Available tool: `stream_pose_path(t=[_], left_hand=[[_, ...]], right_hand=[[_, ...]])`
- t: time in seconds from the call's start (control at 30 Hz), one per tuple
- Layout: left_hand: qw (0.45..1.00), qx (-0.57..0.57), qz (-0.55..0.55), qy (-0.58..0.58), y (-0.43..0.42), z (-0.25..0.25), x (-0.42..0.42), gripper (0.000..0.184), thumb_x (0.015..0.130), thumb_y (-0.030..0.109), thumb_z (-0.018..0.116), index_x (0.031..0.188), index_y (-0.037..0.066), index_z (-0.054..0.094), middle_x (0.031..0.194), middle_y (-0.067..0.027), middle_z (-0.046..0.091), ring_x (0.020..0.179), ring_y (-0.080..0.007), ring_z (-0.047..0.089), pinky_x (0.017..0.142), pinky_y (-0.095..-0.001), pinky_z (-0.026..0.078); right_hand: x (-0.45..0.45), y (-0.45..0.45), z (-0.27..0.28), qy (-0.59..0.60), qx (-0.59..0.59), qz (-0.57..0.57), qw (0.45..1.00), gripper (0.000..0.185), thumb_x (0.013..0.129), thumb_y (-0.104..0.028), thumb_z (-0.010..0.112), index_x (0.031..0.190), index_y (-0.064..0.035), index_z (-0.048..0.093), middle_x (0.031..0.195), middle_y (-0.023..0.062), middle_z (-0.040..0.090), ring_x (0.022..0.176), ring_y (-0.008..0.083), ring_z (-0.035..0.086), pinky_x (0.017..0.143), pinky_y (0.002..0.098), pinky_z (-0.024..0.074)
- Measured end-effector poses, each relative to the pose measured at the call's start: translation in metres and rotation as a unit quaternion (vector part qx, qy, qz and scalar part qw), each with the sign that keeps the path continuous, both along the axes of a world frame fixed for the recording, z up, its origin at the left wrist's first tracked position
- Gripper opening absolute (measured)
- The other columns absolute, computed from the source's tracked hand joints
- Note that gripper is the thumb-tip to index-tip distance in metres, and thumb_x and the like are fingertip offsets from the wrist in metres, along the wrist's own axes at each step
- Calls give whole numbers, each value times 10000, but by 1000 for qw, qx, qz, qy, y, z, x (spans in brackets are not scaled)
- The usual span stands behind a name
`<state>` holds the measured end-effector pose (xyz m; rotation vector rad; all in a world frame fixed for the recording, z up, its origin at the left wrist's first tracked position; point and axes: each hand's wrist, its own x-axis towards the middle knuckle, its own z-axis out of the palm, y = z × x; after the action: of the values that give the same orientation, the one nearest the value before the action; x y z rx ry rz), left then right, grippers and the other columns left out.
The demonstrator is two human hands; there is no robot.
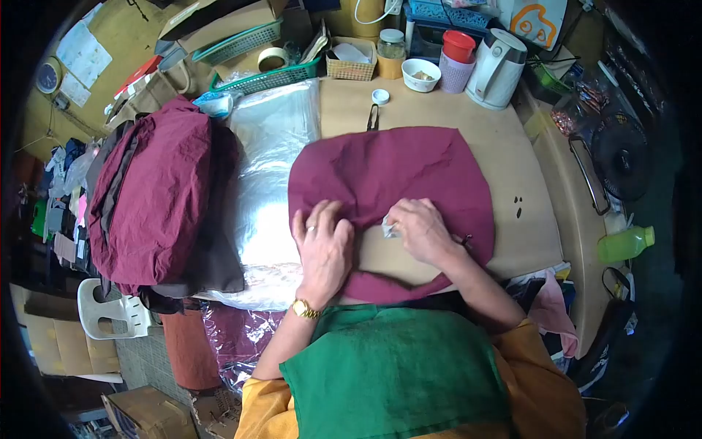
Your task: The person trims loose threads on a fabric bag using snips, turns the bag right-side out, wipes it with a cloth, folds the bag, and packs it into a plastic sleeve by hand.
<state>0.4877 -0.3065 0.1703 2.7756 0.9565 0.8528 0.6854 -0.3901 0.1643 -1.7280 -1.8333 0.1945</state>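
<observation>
A maroon fabric bag [409, 164] lies flat on the brown tabletop, with a curved opening at its near side that shows the table through it. My left hand [324, 245], wearing a ring and a gold watch, rests on the fabric left of this opening with its fingers apart. At the opening's upper edge my right hand [420, 228] is closed on a small whitish crumpled piece [390, 227]; whether it is cloth or paper I cannot tell. A small dark clip-like part [466, 240] shows on the bag beside my right wrist.
Several maroon and dark bags [157, 197] are piled at the left, beside a stack of clear plastic sleeves [274, 139]. Along the back stand green baskets [270, 79], a jar [390, 51], a white bowl [421, 75] and an electric kettle [497, 69]. A black strap [373, 117] lies behind the bag.
</observation>
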Motion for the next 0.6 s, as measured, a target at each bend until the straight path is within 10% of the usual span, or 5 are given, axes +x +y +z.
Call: stream_pose_path(t=[0.17, 0.3, 0.37, 0.4, 0.6], left_hand=[[997, -60, 30, -30, 8, -16, -30, 50, 798, 38, 597, 847, 31, 605, 1334, -211, 500, 1163, -383, 520, 956, -443, 436], [959, -279, -5, -41, -5, -18, -41, 224, 779, -122, 562, 934, 24, 633, 1308, -196, 536, 1034, -279, 618, 918, -320, 477], [794, -558, -64, -233, -15, -23, -35, 346, 857, -148, 510, 1159, 5, 586, 1326, -123, 535, 1148, -178, 576, 963, -290, 455], [767, -568, -91, -285, -20, -24, -31, 463, 921, -119, 465, 1370, -16, 422, 1352, -78, 508, 1256, -150, 494, 1030, -271, 403], [605, -672, -58, -422, -31, -55, -16, 592, 899, -134, 470, 1455, -7, 309, 1407, -103, 453, 1311, -167, 445, 1093, -272, 336]], right_hand=[[18, 18, 17, 49, 60, -10, 997, 77, 789, -6, 645, 838, -63, 626, 818, 84, 628, 817, 285, 600, 747, 409, 416], [28, 35, 3, 1, 73, -58, 996, 80, 785, -4, 644, 835, -63, 624, 836, 88, 616, 836, 292, 590, 760, 405, 413], [32, 39, -3, -29, 53, -89, 994, 81, 783, 0, 640, 833, -62, 623, 851, 94, 606, 849, 298, 580, 767, 404, 413], [30, 37, 3, -34, 73, -94, 992, 77, 783, 1, 632, 834, -54, 612, 861, 104, 593, 848, 300, 572, 766, 409, 415], [-30, 20, 26, 96, 73, 26, 992, 61, 777, -1, 616, 818, -36, 588, 877, 123, 540, 852, 313, 557, 767, 405, 447]])
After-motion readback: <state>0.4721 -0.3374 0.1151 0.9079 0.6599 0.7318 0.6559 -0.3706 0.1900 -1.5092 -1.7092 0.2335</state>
